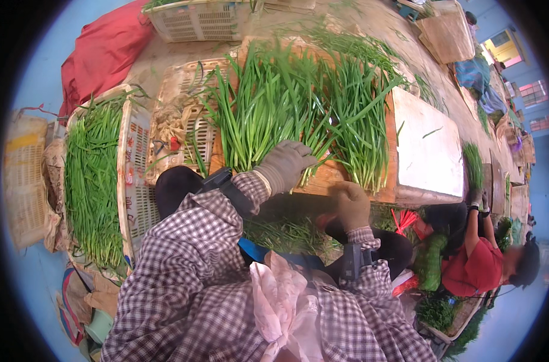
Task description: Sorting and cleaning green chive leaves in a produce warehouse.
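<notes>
My left hand (283, 166), in a grey-brown knitted glove, lies over the stalk ends of a pile of garlic chives (270, 104) on a wooden board (322, 181). Its fingertips touch a few stalks; whether they grip any is hidden. A second bunch of garlic chives (362, 122) lies to the right on the same board, its pale ends towards me. My right hand (352, 206), also gloved and blurred by motion, is at the board's near edge, just below that bunch. The fingers look curled, but what is in them is not visible.
To my left stands a plastic crate (136, 181) packed with chives. Beside the board is a white foam box (430, 145). Red strips (405, 221) lie near my right knee. A co-worker in a red shirt (473, 267) sits at the right, handling greens. Loose leaves litter the floor (297, 235).
</notes>
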A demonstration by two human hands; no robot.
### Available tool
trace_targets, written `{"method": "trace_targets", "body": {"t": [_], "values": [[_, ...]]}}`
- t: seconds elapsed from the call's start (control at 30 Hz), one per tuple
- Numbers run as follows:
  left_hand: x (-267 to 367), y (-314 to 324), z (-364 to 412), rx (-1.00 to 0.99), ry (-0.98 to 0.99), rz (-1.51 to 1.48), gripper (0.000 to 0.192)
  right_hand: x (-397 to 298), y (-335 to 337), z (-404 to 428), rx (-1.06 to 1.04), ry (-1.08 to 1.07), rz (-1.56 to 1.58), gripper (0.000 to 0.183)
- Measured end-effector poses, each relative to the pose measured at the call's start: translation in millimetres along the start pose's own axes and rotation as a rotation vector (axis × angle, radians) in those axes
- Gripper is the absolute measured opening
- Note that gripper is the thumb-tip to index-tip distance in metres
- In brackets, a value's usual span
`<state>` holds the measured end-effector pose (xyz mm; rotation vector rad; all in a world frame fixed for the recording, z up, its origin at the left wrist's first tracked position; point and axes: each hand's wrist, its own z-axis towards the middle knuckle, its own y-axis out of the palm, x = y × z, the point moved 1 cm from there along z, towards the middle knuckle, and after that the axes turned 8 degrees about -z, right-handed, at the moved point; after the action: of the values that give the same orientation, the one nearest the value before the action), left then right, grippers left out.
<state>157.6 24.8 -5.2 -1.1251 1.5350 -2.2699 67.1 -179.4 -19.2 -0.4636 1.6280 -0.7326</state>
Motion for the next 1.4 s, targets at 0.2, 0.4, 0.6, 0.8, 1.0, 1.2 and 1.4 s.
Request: {"method": "trace_targets", "body": {"t": [0.2, 0.4, 0.6, 0.8, 1.0, 1.2, 1.4], "values": [[-1, 0, 3, 0.053, -0.083, -0.012, 0.037, -18, 13, 10, 0.099, -0.201, -0.211, 0.025], [0, 1, 2, 0.017, -0.056, -0.047, 0.047, -71, 10, 19, -0.159, 0.096, -0.516, 0.061], [2, 1, 2, 0.005, -0.104, 0.025, 0.045, -68, 13, 41, -0.237, 0.029, -0.551, 0.047], [9, 1, 5, -0.044, -0.055, 0.103, 0.040, -58, 19, 41, -0.229, -0.180, -0.665, 0.029], [21, 20, 3, -0.063, -0.063, 0.297, 0.039, -31, 21, 16, -0.241, -0.239, -0.760, 0.016], [25, 24, 8, -0.104, -0.130, 0.315, 0.041, -2, 2, -19, -0.279, -0.372, -0.593, 0.013], [35, 23, 6, -0.089, -0.165, 0.275, 0.040, 17, -30, -50, -0.161, -0.393, -0.094, 0.017]]}}
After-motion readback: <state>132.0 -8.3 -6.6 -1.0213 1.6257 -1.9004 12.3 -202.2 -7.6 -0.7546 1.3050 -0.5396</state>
